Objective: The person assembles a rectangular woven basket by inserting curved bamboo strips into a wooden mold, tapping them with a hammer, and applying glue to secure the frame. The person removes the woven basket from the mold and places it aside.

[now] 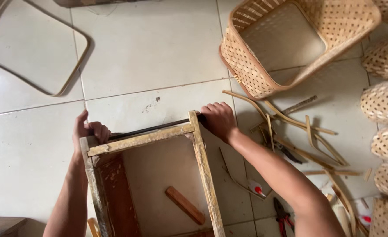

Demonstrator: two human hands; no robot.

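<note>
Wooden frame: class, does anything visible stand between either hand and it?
No. The left hand and right hand both already grip the wooden frame at its top corners, beside a dark strip along that edge.

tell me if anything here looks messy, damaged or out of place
Loose bamboo strips lie scattered across the floor tiles right of the wooden frame, with pliers among them. The frame's wood is worn and blotchy. The woven basket lies tipped on its side.
</note>
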